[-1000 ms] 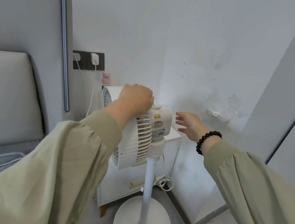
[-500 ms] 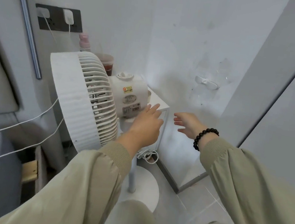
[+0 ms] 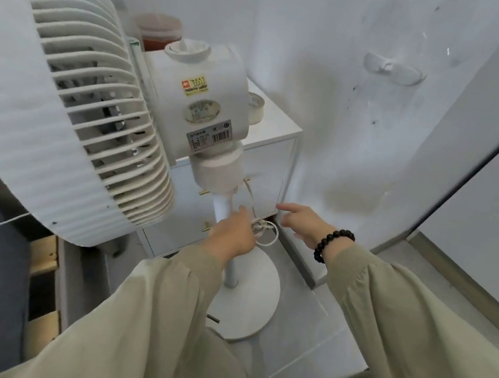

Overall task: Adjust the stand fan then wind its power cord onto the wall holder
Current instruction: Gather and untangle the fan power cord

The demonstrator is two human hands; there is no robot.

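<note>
White wall (image 3: 295,35), holder (image 3: 393,69) high. Left hand (image 3: 232,234) touching cord (image 3: 267,233), grip unclear; right hand (image 3: 304,223) fingers (image 3: 288,208) wide. Hard tug maybe tipping fan (image 3: 93,103).

We look down at a white stand fan (image 3: 70,106), its grille filling the left side. Our left hand (image 3: 232,234) touches the bundled cord (image 3: 268,230) beside the pole (image 3: 223,207); whether it grips is unclear. Our right hand (image 3: 301,221), fingers loose, hovers just beside. A holder (image 3: 393,69) sits on the wall above.

The stand fan (image 3: 91,121) and power cord (image 3: 268,239) are white, the sleeves (image 3: 415,324) olive, the bracelet (image 3: 332,240) black.
</note>
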